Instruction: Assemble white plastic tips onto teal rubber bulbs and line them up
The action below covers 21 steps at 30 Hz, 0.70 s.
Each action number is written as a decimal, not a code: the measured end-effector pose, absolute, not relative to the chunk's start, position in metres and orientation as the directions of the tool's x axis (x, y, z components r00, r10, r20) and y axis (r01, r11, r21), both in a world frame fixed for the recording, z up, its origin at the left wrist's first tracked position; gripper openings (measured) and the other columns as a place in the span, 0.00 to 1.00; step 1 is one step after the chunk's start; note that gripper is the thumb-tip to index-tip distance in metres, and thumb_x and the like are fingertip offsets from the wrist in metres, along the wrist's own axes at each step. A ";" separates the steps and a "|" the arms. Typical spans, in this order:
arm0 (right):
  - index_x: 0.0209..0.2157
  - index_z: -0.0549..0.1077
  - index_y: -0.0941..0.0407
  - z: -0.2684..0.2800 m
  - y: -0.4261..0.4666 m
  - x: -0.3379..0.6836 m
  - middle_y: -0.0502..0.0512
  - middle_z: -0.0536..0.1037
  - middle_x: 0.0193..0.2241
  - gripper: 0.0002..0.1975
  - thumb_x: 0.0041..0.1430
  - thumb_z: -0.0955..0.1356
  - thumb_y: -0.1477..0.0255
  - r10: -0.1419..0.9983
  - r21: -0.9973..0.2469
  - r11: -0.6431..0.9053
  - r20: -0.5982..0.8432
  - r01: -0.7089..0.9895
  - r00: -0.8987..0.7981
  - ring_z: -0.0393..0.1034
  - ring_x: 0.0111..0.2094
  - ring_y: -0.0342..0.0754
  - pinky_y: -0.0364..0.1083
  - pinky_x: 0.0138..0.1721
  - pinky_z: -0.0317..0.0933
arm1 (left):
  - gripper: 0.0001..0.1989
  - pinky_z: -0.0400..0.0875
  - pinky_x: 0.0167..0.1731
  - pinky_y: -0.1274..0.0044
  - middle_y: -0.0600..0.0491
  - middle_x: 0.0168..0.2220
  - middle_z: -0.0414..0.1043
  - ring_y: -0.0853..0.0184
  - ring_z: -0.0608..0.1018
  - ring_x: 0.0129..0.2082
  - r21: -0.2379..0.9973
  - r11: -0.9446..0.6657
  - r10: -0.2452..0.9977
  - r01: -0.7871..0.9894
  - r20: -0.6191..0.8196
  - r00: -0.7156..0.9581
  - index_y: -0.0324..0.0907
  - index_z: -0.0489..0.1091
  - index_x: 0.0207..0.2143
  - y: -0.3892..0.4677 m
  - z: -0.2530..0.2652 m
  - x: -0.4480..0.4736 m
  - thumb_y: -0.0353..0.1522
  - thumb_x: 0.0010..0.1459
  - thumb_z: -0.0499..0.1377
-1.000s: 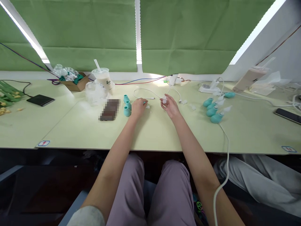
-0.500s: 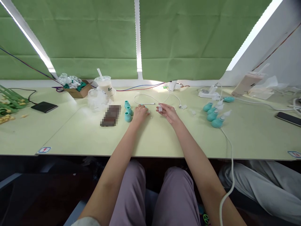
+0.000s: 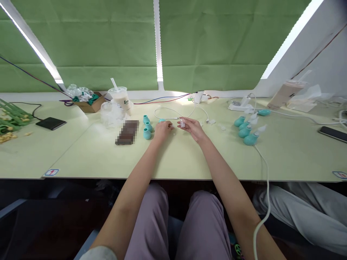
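Note:
My right hand (image 3: 194,129) pinches a small clear plastic piece (image 3: 182,124) between thumb and fingertips, just above the table. Close by on its left, my left hand (image 3: 163,130) has its fingertips drawn together low over the table; whatever they hold is too small to make out. Behind that hand part of a teal rubber bulb (image 3: 162,120) shows. Three open-necked teal bulbs (image 3: 147,133) stand upright left of my left hand. Off to the right lie several teal bulbs fitted with clear tips (image 3: 251,139).
Small clear pieces (image 3: 223,128) and a white cable (image 3: 207,119) lie beyond my right hand. A pixelated dark rectangle (image 3: 127,132), a plastic bag (image 3: 112,115) and a drink cup (image 3: 121,98) are at left. A power strip (image 3: 240,107) and phone (image 3: 333,133) are at right.
My right hand has moved slightly left with the clear piece, nearer my left hand. The left fingertips have lifted and drawn together, and more of the bulb behind them shows.

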State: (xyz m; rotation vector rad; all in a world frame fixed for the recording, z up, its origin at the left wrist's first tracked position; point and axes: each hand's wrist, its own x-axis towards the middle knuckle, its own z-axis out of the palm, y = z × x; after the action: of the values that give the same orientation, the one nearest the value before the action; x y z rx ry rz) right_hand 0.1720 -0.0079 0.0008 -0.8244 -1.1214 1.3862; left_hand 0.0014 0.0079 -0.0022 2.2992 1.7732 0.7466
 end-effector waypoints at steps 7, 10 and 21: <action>0.41 0.77 0.53 -0.004 -0.008 0.163 0.50 0.77 0.33 0.16 0.48 0.70 0.64 0.981 -0.964 0.005 0.057 -0.267 -0.186 0.65 0.31 0.39 0.40 0.34 0.61 | 0.08 0.66 0.35 0.76 0.50 0.33 0.78 0.64 0.76 0.34 0.648 -0.287 0.926 0.705 0.377 0.031 0.44 0.76 0.37 0.006 0.003 0.001 0.35 0.54 0.60; 0.40 0.77 0.53 -0.007 -0.003 0.162 0.50 0.75 0.31 0.16 0.49 0.69 0.62 0.986 -0.960 0.032 0.076 -0.277 -0.150 0.62 0.29 0.39 0.39 0.30 0.58 | 0.09 0.67 0.36 0.76 0.51 0.33 0.78 0.67 0.76 0.32 0.704 -0.316 0.915 0.636 0.402 0.009 0.43 0.76 0.36 0.010 0.002 0.001 0.36 0.53 0.62; 0.39 0.78 0.53 -0.009 0.000 0.166 0.50 0.76 0.30 0.20 0.43 0.73 0.60 0.970 -0.956 0.180 0.212 -0.229 -0.120 0.60 0.29 0.40 0.41 0.31 0.57 | 0.11 0.68 0.35 0.78 0.51 0.32 0.77 0.69 0.75 0.31 0.750 -0.392 0.895 0.533 0.446 0.031 0.41 0.76 0.36 0.013 0.001 0.002 0.36 0.51 0.63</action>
State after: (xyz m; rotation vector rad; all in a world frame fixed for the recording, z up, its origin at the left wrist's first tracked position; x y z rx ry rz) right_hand 0.1664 -0.0001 -0.0086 -0.8315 -1.2352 1.2579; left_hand 0.0024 0.0130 0.0010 1.9398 1.4479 1.3090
